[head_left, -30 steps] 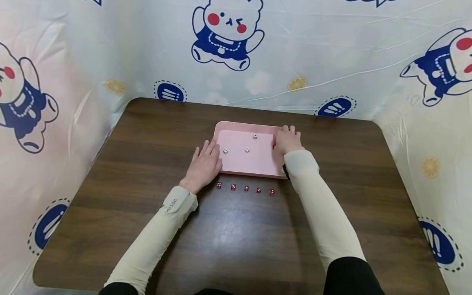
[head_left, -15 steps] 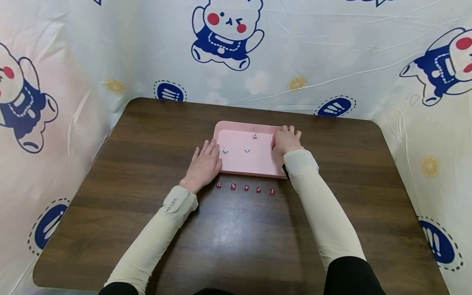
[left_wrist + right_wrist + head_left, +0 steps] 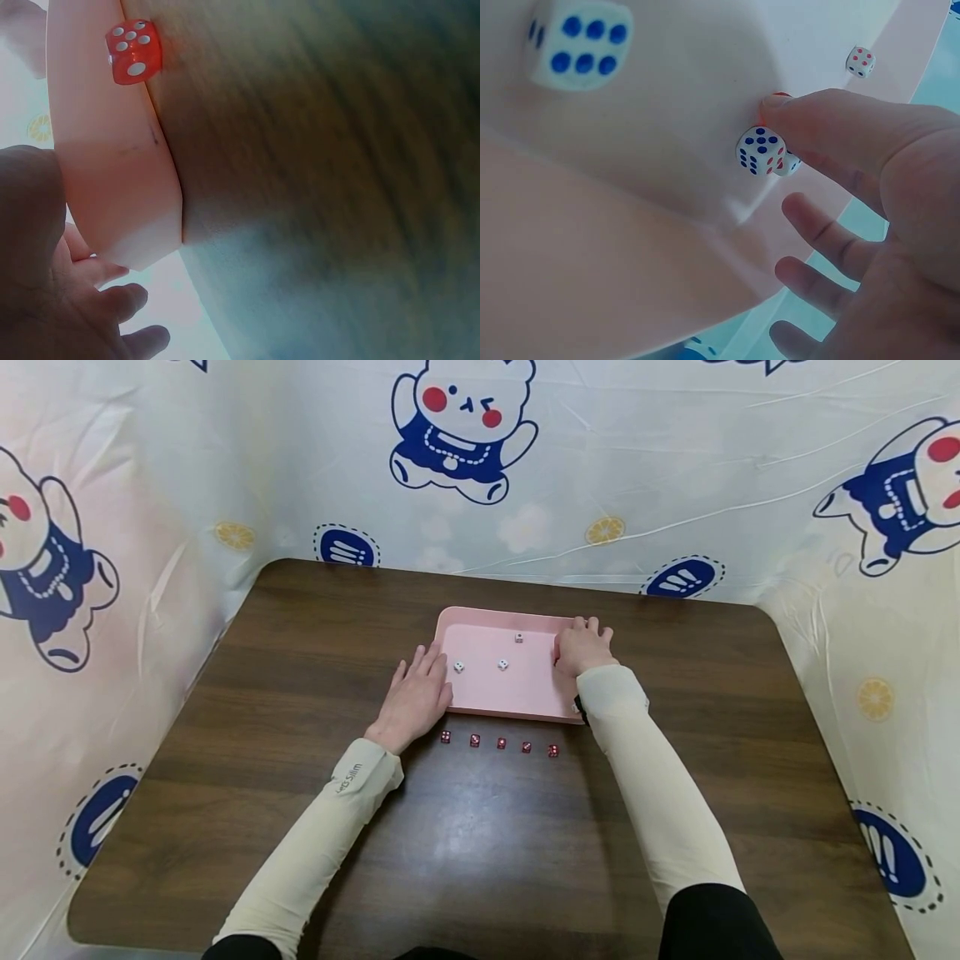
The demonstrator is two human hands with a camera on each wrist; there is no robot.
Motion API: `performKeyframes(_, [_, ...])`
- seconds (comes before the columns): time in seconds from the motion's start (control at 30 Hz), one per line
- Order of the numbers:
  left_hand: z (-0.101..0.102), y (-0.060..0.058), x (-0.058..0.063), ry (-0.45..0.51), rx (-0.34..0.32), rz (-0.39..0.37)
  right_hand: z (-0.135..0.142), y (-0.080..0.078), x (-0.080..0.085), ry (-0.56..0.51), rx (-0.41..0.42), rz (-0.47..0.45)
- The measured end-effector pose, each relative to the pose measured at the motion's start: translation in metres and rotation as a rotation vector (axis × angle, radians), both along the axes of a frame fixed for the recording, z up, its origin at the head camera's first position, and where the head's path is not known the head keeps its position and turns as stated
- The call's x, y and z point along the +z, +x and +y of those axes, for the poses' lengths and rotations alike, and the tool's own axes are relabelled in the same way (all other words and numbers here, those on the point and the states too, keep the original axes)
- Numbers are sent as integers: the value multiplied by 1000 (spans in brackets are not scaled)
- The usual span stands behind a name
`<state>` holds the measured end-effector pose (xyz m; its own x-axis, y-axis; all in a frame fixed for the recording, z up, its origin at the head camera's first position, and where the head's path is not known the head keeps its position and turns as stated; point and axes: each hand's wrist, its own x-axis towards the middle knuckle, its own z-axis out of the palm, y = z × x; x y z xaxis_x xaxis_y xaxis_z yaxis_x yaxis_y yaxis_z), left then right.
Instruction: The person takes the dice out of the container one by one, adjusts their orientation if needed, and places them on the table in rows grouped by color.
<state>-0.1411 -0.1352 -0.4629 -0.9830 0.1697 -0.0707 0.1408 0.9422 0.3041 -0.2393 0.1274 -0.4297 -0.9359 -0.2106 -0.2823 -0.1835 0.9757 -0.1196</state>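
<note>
One dark surface, pink tray on it. Left hand straight-fingered at tray's left rim; right hand pinches red die inside tray's right end. Die likely light, hard, slick; I'd grip opposite faces.

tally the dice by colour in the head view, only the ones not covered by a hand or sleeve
Red translucent cube dice: 5, in a row on the brown wood-look table
White cube dice: 3, in the pink rectangular tray
Total: 8
</note>
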Motion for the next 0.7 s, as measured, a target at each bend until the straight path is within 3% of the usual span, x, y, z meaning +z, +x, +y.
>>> performKeyframes(0.7, [1,0,-1,5,1,4,2,0,-1,7,25,-26])
